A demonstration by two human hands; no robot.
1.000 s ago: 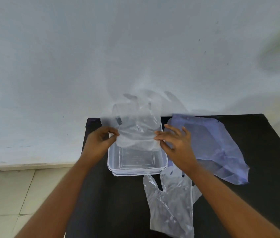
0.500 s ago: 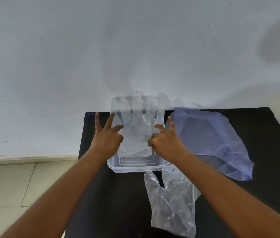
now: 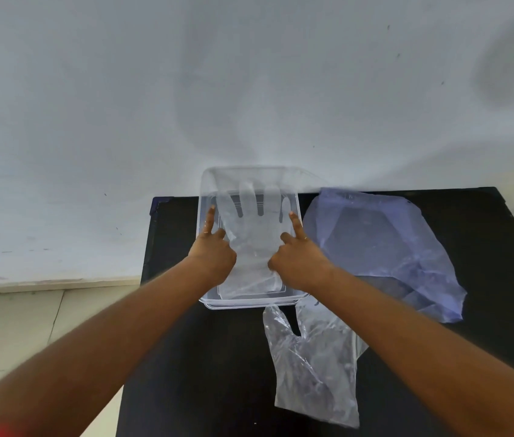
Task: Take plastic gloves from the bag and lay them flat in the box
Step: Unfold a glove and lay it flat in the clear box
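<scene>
A clear plastic box (image 3: pixel 208 302) sits at the far edge of the black table (image 3: pixel 205 367). Inside it a clear plastic glove (image 3: pixel 254 234) lies spread flat, fingers pointing away from me. My left hand (image 3: pixel 213 252) rests on the glove's left side, index finger stretched forward, other fingers curled. My right hand (image 3: pixel 298 258) presses the glove's right side the same way. A second crumpled clear glove (image 3: pixel 315 367) lies on the table in front of the box. The bluish plastic bag (image 3: pixel 385 247) lies flat to the right of the box.
A white wall rises directly behind the table. Tiled floor (image 3: pixel 12 326) shows to the left, below the table's left edge. The table's dark surface extends right of the bag and toward me.
The glove went from being held above the box to lying spread flat inside it. Both hands lowered into the box and now press its sides with index fingers extended.
</scene>
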